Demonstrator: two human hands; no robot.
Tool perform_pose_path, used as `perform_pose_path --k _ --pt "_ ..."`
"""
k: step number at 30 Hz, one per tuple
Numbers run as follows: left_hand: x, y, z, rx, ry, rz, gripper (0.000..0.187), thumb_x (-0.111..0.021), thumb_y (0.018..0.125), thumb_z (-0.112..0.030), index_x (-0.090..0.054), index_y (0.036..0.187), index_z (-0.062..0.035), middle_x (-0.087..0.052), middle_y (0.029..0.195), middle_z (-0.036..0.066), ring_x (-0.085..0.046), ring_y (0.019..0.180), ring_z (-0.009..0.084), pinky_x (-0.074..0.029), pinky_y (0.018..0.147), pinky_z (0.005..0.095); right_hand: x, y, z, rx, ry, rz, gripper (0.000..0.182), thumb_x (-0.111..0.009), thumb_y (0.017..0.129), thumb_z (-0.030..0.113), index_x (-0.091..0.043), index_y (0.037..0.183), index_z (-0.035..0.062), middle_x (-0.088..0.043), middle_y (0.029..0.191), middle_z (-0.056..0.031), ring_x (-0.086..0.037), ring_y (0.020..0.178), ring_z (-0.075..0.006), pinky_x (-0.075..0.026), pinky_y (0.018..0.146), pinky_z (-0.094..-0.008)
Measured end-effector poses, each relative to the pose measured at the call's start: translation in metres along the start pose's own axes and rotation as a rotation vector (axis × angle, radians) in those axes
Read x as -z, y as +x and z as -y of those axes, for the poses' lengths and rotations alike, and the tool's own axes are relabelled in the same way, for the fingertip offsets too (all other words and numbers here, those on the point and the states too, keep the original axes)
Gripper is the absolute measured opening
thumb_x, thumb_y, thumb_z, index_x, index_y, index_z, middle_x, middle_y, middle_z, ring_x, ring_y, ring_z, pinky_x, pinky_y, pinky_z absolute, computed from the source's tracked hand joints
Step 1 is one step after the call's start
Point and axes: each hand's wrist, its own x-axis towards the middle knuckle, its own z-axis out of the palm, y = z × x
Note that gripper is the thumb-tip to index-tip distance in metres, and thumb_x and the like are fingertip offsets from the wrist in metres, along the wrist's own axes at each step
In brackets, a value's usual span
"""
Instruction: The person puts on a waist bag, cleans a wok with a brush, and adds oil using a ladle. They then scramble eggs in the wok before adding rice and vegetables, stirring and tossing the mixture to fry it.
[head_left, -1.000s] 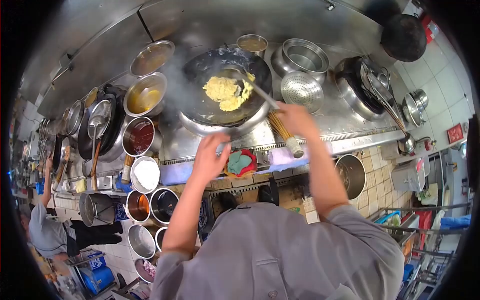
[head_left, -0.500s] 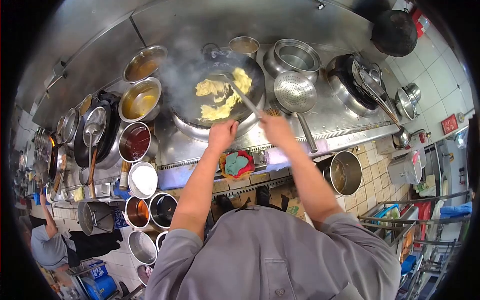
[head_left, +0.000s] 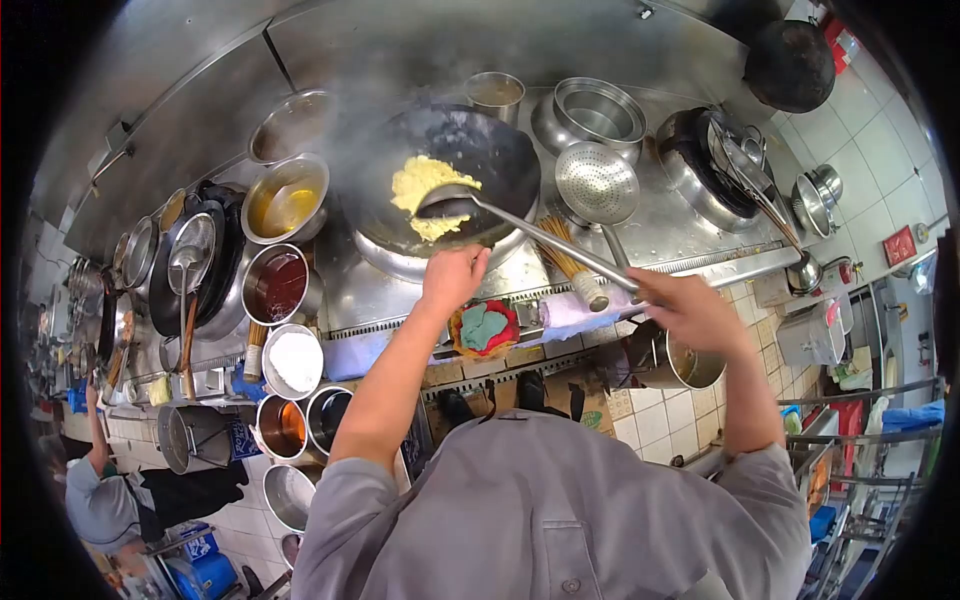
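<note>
Steam rises around a large black wok (head_left: 500, 150) on the burner, with yellow scrambled egg (head_left: 425, 180) gathered left of its middle. My left hand (head_left: 457, 275) is closed at the wok's near rim; the part it grips is hidden under my fingers. Farther right, my right hand (head_left: 695, 312) wraps the handle end of a long metal ladle (head_left: 555, 238). The ladle's bowl lies in the wok against the egg. Below my left hand, a green and red cloth (head_left: 485, 328) rests at the stove's front edge.
A perforated skimmer (head_left: 597, 182) and a bamboo brush (head_left: 575, 262) lie right of the wok. Bowls of yellow liquid (head_left: 287, 207) and red sauce (head_left: 275, 285) stand left, near a bowl of white powder (head_left: 296, 362). A co-worker (head_left: 110, 505) is at far left.
My right hand has moved right and toward me, swinging the ladle's handle across. The egg, spread out before, is now bunched at the left. My left hand and the wok have shifted slightly right.
</note>
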Motion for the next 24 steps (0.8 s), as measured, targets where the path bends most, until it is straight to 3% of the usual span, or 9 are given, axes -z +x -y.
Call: perform_pose_path --k 1,5,11,16,18,21,22,23,24 --pt "0.016 -0.002 -0.016 0.000 0.000 0.003 0.022 -0.060 0.091 -0.026 -0.069 0.087 -0.0068 -0.066 0.075 0.015 -0.064 0.071 0.0357 -0.050 0.068 0.0459 0.028 -0.008 0.016 -0.079 0.014 0.088 0.055 -0.064 0.082 0.007 -0.053 0.135 0.0128 -0.069 0.090 -0.0126 -0.066 0.077 -0.0319 -0.051 0.072 -0.0393" --pt "0.049 -0.006 -0.051 -0.138 -0.062 -0.105 0.019 -0.062 0.088 -0.025 -0.069 0.083 -0.0083 -0.065 0.068 0.012 -0.063 0.063 0.0330 -0.051 0.057 0.0443 0.071 -0.014 0.029 -0.003 -0.152 0.166 0.055 -0.066 0.077 0.006 -0.058 0.130 0.0147 -0.070 0.090 -0.0108 -0.066 0.077 -0.0320 -0.051 0.070 -0.0386" --pt "-0.007 -0.003 -0.027 -0.154 0.007 -0.136 0.022 -0.063 0.088 -0.025 -0.067 0.076 -0.0077 -0.062 0.064 0.016 -0.062 0.060 0.0352 -0.049 0.054 0.0426 -0.005 0.082 0.022 0.087 -0.262 -0.013 0.040 -0.057 0.084 0.013 -0.063 0.123 0.0151 -0.069 0.094 -0.0163 -0.065 0.084 -0.0353 -0.051 0.076 -0.0437" --pt "-0.052 -0.070 -0.013 -0.138 0.049 -0.106 0.023 -0.062 0.087 -0.024 -0.064 0.071 -0.0086 -0.062 0.062 0.015 -0.062 0.057 0.0359 -0.050 0.055 0.0470 -0.036 0.110 0.025 0.034 -0.173 -0.203 0.041 -0.058 0.084 0.011 -0.061 0.124 0.0119 -0.068 0.094 -0.0183 -0.064 0.087 -0.0388 -0.050 0.079 -0.0462" --pt "-0.034 -0.088 -0.029 -0.040 -0.133 0.100 0.026 -0.061 0.088 -0.024 -0.062 0.068 -0.0082 -0.062 0.062 0.017 -0.062 0.058 0.0369 -0.050 0.055 0.0471 -0.030 0.096 0.025 0.072 -0.133 -0.211 0.043 -0.059 0.083 0.009 -0.059 0.127 0.0115 -0.068 0.093 -0.0172 -0.064 0.087 -0.0378 -0.050 0.079 -0.0447" --pt "-0.020 -0.053 -0.026 -0.086 -0.007 -0.010 0.028 -0.061 0.089 -0.027 -0.063 0.067 -0.0091 -0.061 0.061 0.017 -0.062 0.058 0.0371 -0.050 0.055 0.0462 -0.012 0.078 0.023 0.090 -0.058 -0.167 0.047 -0.061 0.083 0.004 -0.056 0.130 0.0117 -0.068 0.095 -0.0154 -0.065 0.091 -0.0370 -0.050 0.081 -0.0435" --pt "-0.014 -0.034 -0.016 -0.073 0.024 0.028 0.025 -0.060 0.091 -0.028 -0.070 0.078 -0.0088 -0.064 0.066 0.017 -0.062 0.060 0.0374 -0.050 0.056 0.0456 -0.009 0.071 0.024 0.026 -0.044 -0.109 0.048 -0.061 0.083 0.005 -0.056 0.130 0.0120 -0.068 0.095 -0.0155 -0.065 0.090 -0.0369 -0.050 0.080 -0.0431" --pt "-0.006 -0.017 -0.015 -0.036 -0.049 -0.027 0.028 -0.059 0.091 -0.031 -0.070 0.078 -0.0083 -0.064 0.067 0.018 -0.062 0.061 0.0375 -0.050 0.057 0.0448 -0.003 0.066 0.024 -0.027 -0.038 -0.060 0.049 -0.062 0.082 0.006 -0.056 0.130 0.0123 -0.068 0.096 -0.0157 -0.065 0.090 -0.0368 -0.050 0.079 -0.0427" --pt "-0.007 -0.011 -0.005 -0.052 -0.028 -0.018 0.029 -0.059 0.091 -0.031 -0.070 0.078 -0.0079 -0.063 0.067 0.018 -0.062 0.062 0.0375 -0.050 0.057 0.0446 0.006 0.058 0.021 0.077 -0.112 -0.039 0.053 -0.064 0.079 0.007 -0.055 0.132 0.0117 -0.068 0.096 -0.0160 -0.064 0.086 -0.0373 -0.050 0.077 -0.0411"
